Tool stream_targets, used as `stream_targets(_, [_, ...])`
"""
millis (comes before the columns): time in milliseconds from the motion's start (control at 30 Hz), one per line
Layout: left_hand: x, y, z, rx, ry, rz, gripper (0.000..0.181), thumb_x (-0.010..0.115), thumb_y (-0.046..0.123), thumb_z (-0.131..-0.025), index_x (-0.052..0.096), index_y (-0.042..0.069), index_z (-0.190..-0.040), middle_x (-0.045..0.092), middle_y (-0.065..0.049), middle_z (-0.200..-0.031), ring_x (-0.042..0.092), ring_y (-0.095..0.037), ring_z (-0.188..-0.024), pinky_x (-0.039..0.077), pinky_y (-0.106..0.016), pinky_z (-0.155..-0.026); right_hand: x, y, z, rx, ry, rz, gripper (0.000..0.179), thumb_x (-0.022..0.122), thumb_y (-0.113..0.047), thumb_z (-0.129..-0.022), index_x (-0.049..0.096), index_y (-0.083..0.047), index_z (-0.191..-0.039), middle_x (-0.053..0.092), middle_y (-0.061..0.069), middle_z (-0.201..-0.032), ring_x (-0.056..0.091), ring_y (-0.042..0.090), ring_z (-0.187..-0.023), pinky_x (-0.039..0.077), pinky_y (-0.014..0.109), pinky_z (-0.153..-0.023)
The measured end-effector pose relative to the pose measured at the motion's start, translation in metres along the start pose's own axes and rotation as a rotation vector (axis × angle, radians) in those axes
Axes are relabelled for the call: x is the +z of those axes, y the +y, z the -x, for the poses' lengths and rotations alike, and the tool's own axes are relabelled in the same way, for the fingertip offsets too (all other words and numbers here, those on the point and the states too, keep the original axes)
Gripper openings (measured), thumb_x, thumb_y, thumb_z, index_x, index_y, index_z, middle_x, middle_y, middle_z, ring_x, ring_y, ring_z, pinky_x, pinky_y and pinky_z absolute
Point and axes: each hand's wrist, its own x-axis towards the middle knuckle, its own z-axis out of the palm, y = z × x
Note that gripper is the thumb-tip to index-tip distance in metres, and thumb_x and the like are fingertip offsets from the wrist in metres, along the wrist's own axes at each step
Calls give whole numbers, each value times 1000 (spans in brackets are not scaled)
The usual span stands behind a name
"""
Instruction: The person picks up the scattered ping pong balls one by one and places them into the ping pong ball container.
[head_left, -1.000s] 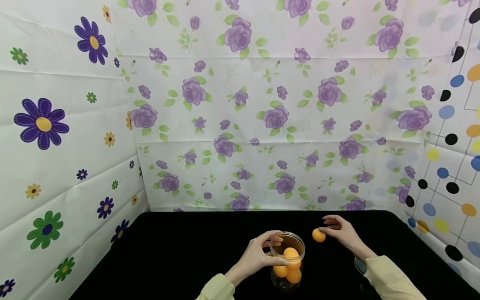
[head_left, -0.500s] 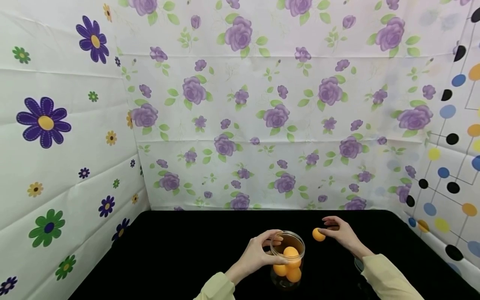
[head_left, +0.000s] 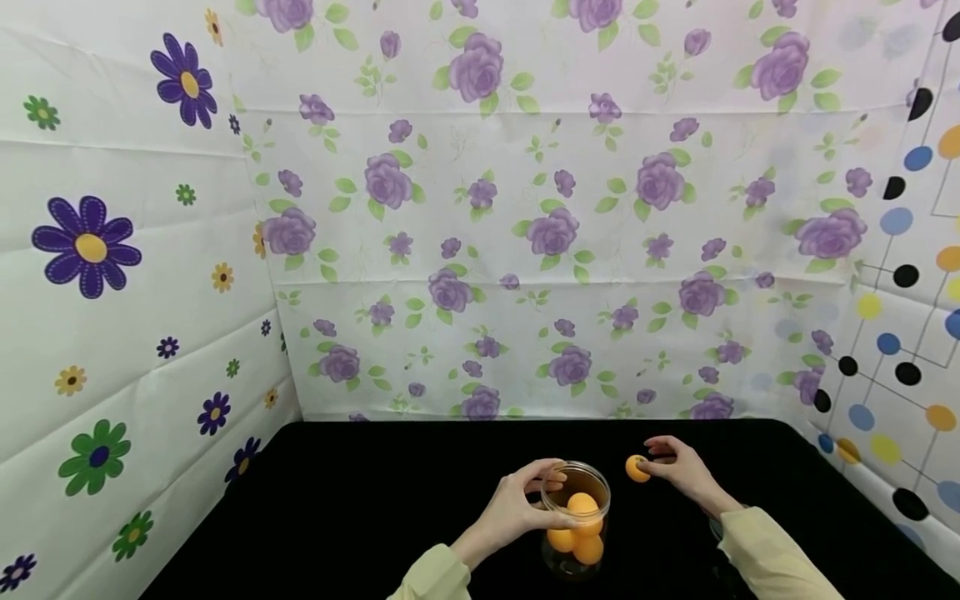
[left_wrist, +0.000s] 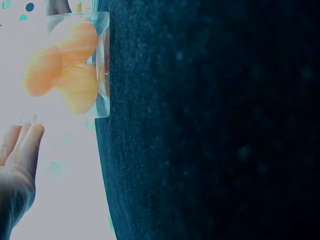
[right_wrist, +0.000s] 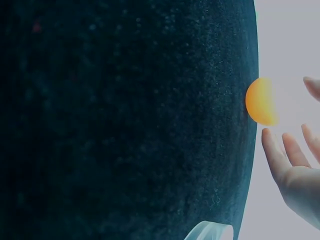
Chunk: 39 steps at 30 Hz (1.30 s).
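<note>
My left hand [head_left: 517, 504] grips a clear round jar [head_left: 573, 571] near its rim, thumb in front and fingers behind. Several orange ping-pong balls [head_left: 583, 504] sit in the jar; the left wrist view shows them through its wall [left_wrist: 103, 65]. To the right of the jar is a single orange ping-pong ball [head_left: 637, 473], apparently low on the table. My right hand [head_left: 686, 475] is beside it with the thumb at its near side. In the right wrist view the fingers [right_wrist: 272, 150] look extended, close to the loose ball [right_wrist: 260, 102] but not curled round it.
A clear lid-like disc [head_left: 716, 529] lies partly hidden by the right sleeve; part of it [right_wrist: 212, 231] also enters the right wrist view. A black cloth [head_left: 375, 492] covers the table. Patterned sheets [head_left: 480, 317] hang behind and at both sides.
My right hand has shifted slightly, its thumb now lower over the near side of the loose ball. The left hand, jar and balls have stayed put.
</note>
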Motion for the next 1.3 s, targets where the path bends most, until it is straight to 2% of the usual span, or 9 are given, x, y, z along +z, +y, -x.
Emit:
stream_targets(367, [0, -1, 0, 13, 5, -4, 61, 75, 23, -75, 49, 20, -130, 56, -7, -117, 53, -23, -104, 47, -31, -78, 6, 5, -3, 25, 8, 15, 53, 71, -21, -80, 49, 9, -118, 51, 24, -110, 52, 37, -96, 47, 41, -74])
stream_targets(700, [1, 1, 1, 2, 11, -10, 59, 75, 24, -76, 50, 22, -129, 57, -5, -115, 54, -21, -103, 47, -31, -79, 10, 9, -5, 11, 31, 38, 49, 72, -17, -78, 51, 10, -113, 54, 21, -103, 55, 36, -91, 48, 41, -70])
stream_targets(1300, [0, 1, 1, -8, 9, -6, 56, 74, 22, -77, 51, 22, -128, 56, -5, -115, 53, -21, -104, 46, -33, -80, 16, 11, -9, 3, 42, 19, 44, 73, -10, -77, 52, 11, -109, 55, 19, -98, 57, 34, -86, 49, 39, -68])
